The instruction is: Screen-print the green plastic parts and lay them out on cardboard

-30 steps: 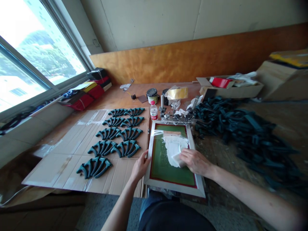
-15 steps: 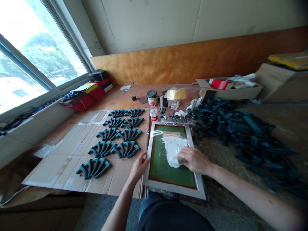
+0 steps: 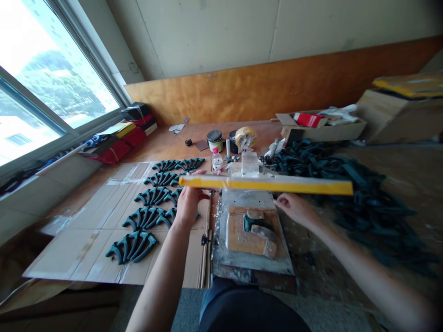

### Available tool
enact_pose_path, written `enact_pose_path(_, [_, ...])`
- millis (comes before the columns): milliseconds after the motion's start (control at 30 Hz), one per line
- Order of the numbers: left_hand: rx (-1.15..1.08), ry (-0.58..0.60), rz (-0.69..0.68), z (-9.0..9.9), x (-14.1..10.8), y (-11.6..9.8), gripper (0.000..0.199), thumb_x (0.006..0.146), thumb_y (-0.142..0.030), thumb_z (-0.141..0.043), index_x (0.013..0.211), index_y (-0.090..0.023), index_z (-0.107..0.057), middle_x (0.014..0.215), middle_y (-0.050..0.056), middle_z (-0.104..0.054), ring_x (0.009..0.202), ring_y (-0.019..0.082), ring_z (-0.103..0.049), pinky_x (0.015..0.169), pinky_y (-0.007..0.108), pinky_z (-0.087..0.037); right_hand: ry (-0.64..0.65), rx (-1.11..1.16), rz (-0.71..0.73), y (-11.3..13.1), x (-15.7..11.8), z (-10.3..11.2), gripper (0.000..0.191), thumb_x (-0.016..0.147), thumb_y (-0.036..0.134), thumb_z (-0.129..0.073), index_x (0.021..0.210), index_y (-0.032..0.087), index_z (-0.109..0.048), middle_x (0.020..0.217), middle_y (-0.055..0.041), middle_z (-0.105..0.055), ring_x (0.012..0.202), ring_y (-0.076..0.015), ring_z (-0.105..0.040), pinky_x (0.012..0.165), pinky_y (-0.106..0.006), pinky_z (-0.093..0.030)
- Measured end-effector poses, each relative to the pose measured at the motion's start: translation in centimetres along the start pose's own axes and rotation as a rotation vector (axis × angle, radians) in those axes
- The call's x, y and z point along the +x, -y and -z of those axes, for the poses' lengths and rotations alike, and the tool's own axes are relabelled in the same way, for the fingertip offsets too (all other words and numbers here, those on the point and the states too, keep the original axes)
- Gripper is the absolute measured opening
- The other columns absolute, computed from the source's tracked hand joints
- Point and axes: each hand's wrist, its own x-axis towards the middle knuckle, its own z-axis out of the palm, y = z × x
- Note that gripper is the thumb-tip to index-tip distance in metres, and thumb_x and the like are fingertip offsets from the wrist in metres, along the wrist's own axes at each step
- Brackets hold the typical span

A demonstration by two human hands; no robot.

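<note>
My left hand [image 3: 189,203] grips the left end of a raised screen-printing frame [image 3: 266,183], seen edge-on with its front side yellow. Under the frame, my right hand [image 3: 294,208] hangs at the right side of the metal base, fingers loosely curled, with nothing visible in them. On the base [image 3: 254,260] lies a wooden block [image 3: 237,242] bearing one dark green curved handle-like part [image 3: 258,223]. White ink and a wood-handled scraper seen earlier on the mesh are hidden by the frame's tilt.
Rows of similar green parts [image 3: 133,246] lie on cardboard [image 3: 86,240] at left. A large heap of dark green parts [image 3: 360,198] is at right. Behind the frame stand a red-capped bottle [image 3: 217,159], a can [image 3: 214,138] and a tape roll [image 3: 245,137]. An open carton [image 3: 328,127] sits farther back.
The frame has swung up from lying flat, uncovering the block and green part. My left hand has risen with it. My right hand has left the white ink and moved right, beneath the frame.
</note>
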Motion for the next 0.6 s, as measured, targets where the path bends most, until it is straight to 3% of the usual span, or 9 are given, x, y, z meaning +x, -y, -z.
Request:
enact_pose_path(100, [-0.043,-0.012,-0.05,-1.7,2.4,-1.4,0.056,0.083,-0.068,-0.042,0.099,-0.017,-0.061,0.084,0.007,-0.068,0.084,0.019,-0.065,0.059,0.023,-0.049,0.186,-0.057,0.056,1.9,-3.3,-3.8,0.028,0.081,0.045,-0.063,0.076,0.018,-0.063,0.085,-0.0067,-0.065,0.079,-0.0197,-0.06,0.068,-0.026,-0.044])
enact_pose_path(200, [-0.094,-0.135,-0.063,-2.8,1.1,-0.1,0.055,0.082,-0.066,-0.047,0.108,-0.019,-0.057,0.086,0.007,-0.07,0.079,0.016,-0.066,0.06,0.022,-0.049,0.31,-0.095,-0.032,4.5,-4.4,-5.2,0.016,0.088,0.031,-0.059,0.081,0.016,-0.059,0.089,-0.0106,-0.065,0.085,-0.0226,-0.061,0.071,-0.029,-0.042])
enact_pose_path(267, [-0.086,-0.13,0.139,-3.6,-2.1,2.8,0.06,0.077,-0.066,-0.054,0.111,-0.017,-0.057,0.087,0.009,-0.071,0.069,0.016,-0.066,0.054,0.022,-0.048,0.321,-0.08,-0.118,6.4,-4.8,-4.9,0.017,0.093,0.03,-0.05,0.088,0.016,-0.058,0.086,-0.0096,-0.065,0.081,-0.0212,-0.062,0.068,-0.028,-0.042])
enact_pose_path(333, [-0.015,0.066,0.574,-4.4,-6.1,6.5,0.067,0.07,-0.067,-0.063,0.108,-0.012,-0.06,0.086,0.014,-0.071,0.064,0.02,-0.066,0.047,0.024,-0.044,0.25,-0.054,-0.153,8.6,-5.4,-4.6,0.019,0.096,0.031,-0.045,0.093,0.016,-0.057,0.086,-0.0087,-0.065,0.081,-0.0209,-0.062,0.069,-0.029,-0.043])
enact_pose_path(367, [-0.019,0.109,0.716,-4.8,-8.0,8.4,0.067,0.07,-0.067,-0.063,0.11,-0.013,-0.061,0.092,0.015,-0.071,0.072,0.023,-0.068,0.049,0.025,-0.046,0.203,-0.026,-0.123,9.7,-5.9,-4.6,0.018,0.095,0.031,-0.045,0.096,0.016,-0.056,0.09,-0.0091,-0.064,0.086,-0.0215,-0.061,0.073,-0.03,-0.043])
enact_pose_path(433, [-0.13,0.12,0.832,-5.1,-10.8,11.6,0.057,0.071,-0.064,-0.064,0.102,-0.016,-0.063,0.094,0.012,-0.071,0.083,0.024,-0.068,0.056,0.028,-0.049,0.133,0.067,0.05,11.2,-6.9,-4.6,0.014,0.093,0.028,-0.05,0.098,0.016,-0.056,0.096,-0.0086,-0.063,0.095,-0.0221,-0.058,0.083,-0.033,-0.044])
enact_pose_path(500, [-0.177,0.021,0.846,-4.1,-11.6,13.6,0.047,0.071,-0.06,-0.065,0.088,-0.017,-0.063,0.081,0.007,-0.07,0.076,0.02,-0.067,0.056,0.026,-0.048,0.146,0.158,0.262,10.5,-7.8,-4.2,0.011,0.092,0.024,-0.051,0.098,0.018,-0.059,0.099,-0.0058,-0.063,0.098,-0.0196,-0.056,0.089,-0.032,-0.043])
enact_pose_path(533, [-0.133,-0.034,0.838,-2.9,-11.4,14.3,0.045,0.07,-0.059,-0.065,0.082,-0.016,-0.063,0.073,0.005,-0.068,0.067,0.018,-0.065,0.053,0.024,-0.045,0.171,0.154,0.306,8.9,-8.1,-3.6,0.013,0.092,0.021,-0.049,0.099,0.02,-0.06,0.099,-0.0044,-0.063,0.099,-0.0178,-0.055,0.089,-0.03,-0.043])
enact_pose_path(600, [0.1,-0.12,0.782,0.9,-10.2,15.4,0.046,0.072,-0.062,-0.058,0.078,-0.016,-0.063,0.061,0.003,-0.064,0.052,0.016,-0.058,0.047,0.024,-0.041,0.221,-0.008,0.193,3.6,-8.8,-1.4,0.023,0.091,0.013,-0.044,0.1,0.022,-0.063,0.102,-0.0032,-0.063,0.099,-0.0153,-0.055,0.087,-0.027,-0.043])
